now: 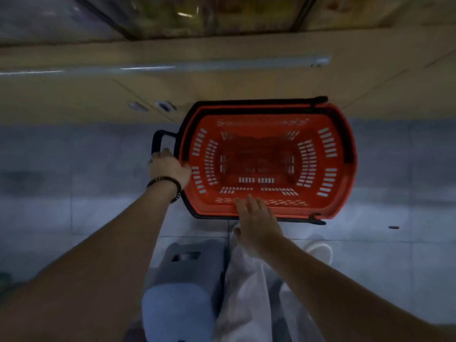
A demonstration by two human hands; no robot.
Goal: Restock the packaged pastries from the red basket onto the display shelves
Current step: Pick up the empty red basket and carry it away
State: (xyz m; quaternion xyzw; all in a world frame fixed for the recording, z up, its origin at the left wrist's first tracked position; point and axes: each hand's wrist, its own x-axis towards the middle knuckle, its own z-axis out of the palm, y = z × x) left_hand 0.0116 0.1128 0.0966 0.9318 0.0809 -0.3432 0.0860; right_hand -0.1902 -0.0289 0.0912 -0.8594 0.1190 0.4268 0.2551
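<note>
Stool (187, 262): grey plastic with a slot in the top, nearer than both sets of fingers, between the two forearms.
White cloth (246, 292): hangs under the right forearm, just beside the stool; a white shoe (319, 250) lies right of the right wrist.
Right hand (259, 225): fingers straight and close together, holding nothing, their tips over the near rim of the basket; I cannot tell whether they touch it.
Left hand (170, 169): fingers curled round the near end of the black handle (158, 141); a dark bracelet (167, 183) sits on the wrist.
Red basket (343, 134): on the floor, just beyond the right fingers and right of the left fingers, its slotted bottom in view.
Basket axis: long side runs left to right, parallel to the cabinet front; mouth faces up; handle end points left.
Floor (74, 193): grey tiles, blurred; a small dark speck (393, 227) lies far right of the right fingers.
Cabinet (222, 82): tan wood front beyond the basket, a metal rail (222, 64) along it.
Glass case (197, 18): farthest, above the cabinet; contents too blurred to tell.
</note>
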